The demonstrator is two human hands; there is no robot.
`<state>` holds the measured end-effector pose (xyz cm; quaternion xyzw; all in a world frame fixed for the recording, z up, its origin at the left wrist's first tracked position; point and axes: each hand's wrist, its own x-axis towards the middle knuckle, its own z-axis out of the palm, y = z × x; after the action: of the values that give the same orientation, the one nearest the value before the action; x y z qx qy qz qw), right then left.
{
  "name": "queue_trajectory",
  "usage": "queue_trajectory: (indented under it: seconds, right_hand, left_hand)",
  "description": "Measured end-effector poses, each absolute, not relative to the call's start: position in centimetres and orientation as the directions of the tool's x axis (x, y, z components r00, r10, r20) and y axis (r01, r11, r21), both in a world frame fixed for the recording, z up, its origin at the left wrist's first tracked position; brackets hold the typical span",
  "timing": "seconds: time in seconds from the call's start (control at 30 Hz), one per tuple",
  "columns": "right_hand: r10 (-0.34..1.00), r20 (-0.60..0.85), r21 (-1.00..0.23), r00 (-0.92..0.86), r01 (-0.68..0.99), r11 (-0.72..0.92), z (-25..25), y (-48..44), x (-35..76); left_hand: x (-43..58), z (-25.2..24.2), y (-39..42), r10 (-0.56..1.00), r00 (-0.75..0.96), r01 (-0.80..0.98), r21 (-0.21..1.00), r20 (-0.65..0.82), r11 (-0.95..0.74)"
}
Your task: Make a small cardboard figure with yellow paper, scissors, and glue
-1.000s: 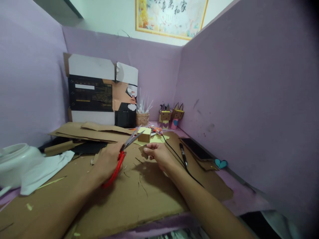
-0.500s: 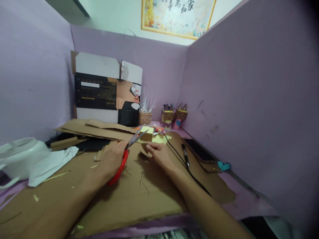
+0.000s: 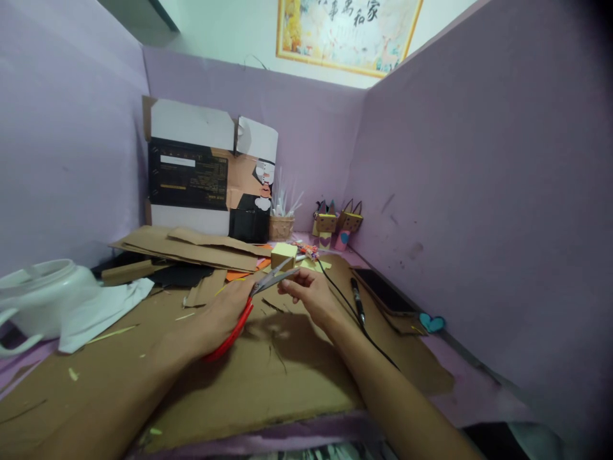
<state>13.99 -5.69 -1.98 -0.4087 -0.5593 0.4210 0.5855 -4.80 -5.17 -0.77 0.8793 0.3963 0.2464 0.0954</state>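
My left hand [image 3: 230,316] is wrapped round the red handles of a pair of scissors [image 3: 234,332]. Their blades are parted and point up and to the right, close to the fingertips of my right hand [image 3: 309,294]. That hand is closed in a pinch on a small piece of cardboard, now mostly hidden or seen edge-on. Beneath the hands lies a large brown cardboard sheet [image 3: 230,396]. Just beyond the blades stands a small box with a pale yellow top [image 3: 283,255]. A thin dark strip [image 3: 272,305] rests on the sheet.
At left are a white pot [image 3: 57,300] and a white cloth [image 3: 105,310]. Cardboard pieces [image 3: 191,249] lie behind. A pen [image 3: 357,300], a black cable [image 3: 378,348], a phone [image 3: 383,291] and a blue heart [image 3: 431,322] are at right. Purple walls [image 3: 454,191] enclose the table.
The scissors have come down and right, their blades now nearer my right fingers. My right hand has turned the cardboard piece, so its face no longer shows. The view has shifted slightly.
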Motion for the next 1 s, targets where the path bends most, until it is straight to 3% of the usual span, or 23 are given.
queue_trajectory:
  seconds: [0.23,0.63,1.0]
  right_hand:
    - [0.939,0.344,-0.937,0.013,-0.061,0.344,-2.3,-5.5,13.9]
    - [0.94,0.34,-0.933,0.019,-0.123,0.34,-2.0,-5.6,13.6]
    - [0.946,0.323,-0.945,0.019,-0.056,0.323,-2.1,-5.7,13.7]
  left_hand:
    - [-5.1,-0.8,-5.6,0.754,0.569,0.608,0.448,0.329,-0.655]
    - [-3.9,-2.6,-3.7,0.798,0.481,0.689,0.407,0.363,-0.6]
    - [-4.5,-1.1,-5.7,0.789,0.504,0.685,0.394,0.353,-0.613]
